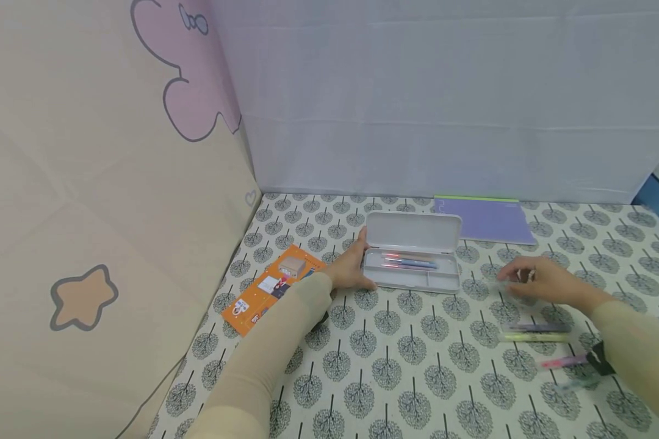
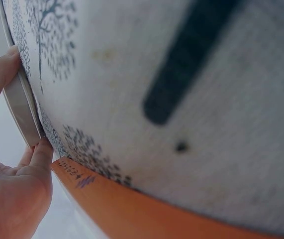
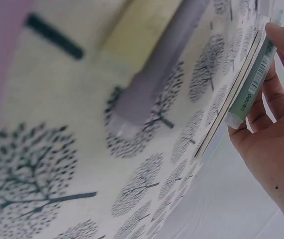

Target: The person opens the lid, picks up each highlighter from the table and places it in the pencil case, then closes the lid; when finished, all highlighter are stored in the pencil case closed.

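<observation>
lol the outfit was pretty plain: long cream-beige sleeves, both the left sleeve (image 1: 260, 350) and right sleeve (image 1: 642, 353) lightly creased. Some black band-like thing (image 1: 601, 358) sat at the right cuff, a dark bit (image 1: 323, 318) under the left.

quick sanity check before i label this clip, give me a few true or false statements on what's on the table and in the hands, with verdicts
1. The left hand touches the pencil case. True.
2. The pencil case is closed. False: its lid is open.
3. The right hand holds a green highlighter. True.
4. The orange booklet lies to the right of the pencil case. False: the orange booklet lies to its left.
5. The yellow highlighter is inside the pencil case. False: the yellow highlighter lies on the patterned tablecloth.
6. Some slim pens lie inside the pencil case. True.
</observation>
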A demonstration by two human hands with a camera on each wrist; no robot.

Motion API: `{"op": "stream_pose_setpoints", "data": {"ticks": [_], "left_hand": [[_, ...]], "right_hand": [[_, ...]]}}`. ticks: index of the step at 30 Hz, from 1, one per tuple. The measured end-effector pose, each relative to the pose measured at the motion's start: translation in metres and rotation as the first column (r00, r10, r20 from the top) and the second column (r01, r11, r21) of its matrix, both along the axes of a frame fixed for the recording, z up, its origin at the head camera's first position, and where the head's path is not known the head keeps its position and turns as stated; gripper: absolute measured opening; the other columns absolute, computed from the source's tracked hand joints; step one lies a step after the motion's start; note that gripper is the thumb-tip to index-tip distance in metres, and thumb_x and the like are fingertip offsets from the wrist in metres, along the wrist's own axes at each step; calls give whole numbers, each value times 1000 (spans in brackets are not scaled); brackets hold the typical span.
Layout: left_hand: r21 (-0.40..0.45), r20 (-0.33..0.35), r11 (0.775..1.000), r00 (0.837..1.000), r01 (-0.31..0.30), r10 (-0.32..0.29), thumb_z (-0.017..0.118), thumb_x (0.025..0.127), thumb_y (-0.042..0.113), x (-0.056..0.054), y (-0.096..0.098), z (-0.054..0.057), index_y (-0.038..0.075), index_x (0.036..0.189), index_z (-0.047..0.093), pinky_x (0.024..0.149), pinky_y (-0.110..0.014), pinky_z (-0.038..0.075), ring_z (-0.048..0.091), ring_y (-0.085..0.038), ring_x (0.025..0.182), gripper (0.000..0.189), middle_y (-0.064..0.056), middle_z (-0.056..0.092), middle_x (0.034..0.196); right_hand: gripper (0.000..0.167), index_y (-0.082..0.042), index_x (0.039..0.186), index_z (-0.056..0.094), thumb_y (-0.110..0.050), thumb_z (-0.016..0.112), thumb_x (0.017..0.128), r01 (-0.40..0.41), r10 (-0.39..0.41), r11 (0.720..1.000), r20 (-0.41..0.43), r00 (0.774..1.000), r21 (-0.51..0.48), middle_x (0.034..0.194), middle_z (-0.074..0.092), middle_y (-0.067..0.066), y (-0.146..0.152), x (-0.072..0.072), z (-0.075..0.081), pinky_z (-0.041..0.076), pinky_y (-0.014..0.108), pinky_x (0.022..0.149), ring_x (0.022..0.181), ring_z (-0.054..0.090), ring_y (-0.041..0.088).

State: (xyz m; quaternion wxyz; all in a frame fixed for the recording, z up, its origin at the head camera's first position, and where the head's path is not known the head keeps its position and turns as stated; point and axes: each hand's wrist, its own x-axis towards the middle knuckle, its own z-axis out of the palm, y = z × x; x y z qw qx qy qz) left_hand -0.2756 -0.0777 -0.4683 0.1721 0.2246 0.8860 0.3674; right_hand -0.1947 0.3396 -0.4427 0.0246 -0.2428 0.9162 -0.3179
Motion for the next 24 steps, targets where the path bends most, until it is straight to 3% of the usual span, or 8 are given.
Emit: {"op": "stream_pose_setpoints", "data": {"ticks": [8, 17, 24], "left_hand": [[16, -8, 1000, 1000, 7, -7, 93, 60, 20, -2, -2, -3, 19, 152, -22, 113, -34, 35, 49, -19, 124, 148, -4, 47, 135], [28, -13, 1000, 1000, 7, -6, 93, 59, 21, -4, -2, -9, 20, 152, -22, 112, -34, 36, 50, -18, 123, 149, -3, 48, 134], [17, -21, 1000, 1000, 23, -22, 93, 60, 21, -3, -2, -4, 15, 153, -21, 111, -34, 38, 50, -19, 123, 147, -5, 47, 135]], "right_hand": [[20, -18, 104, 72, -12, 73, 84, 41, -45, 996, 51, 998, 80, 93, 64, -2, -23, -13, 12, 45, 25, 55, 73, 52, 5], [21, -17, 105, 71, -13, 73, 85, 53, -57, 997, 85, 995, 51, 87, 60, 0, -54, -29, 18, 48, 25, 53, 72, 52, 11], [23, -15, 107, 70, -13, 72, 85, 63, -71, 995, 104, 992, 77, 90, 63, 2, -73, -40, 25, 48, 25, 58, 77, 53, 15]]}}
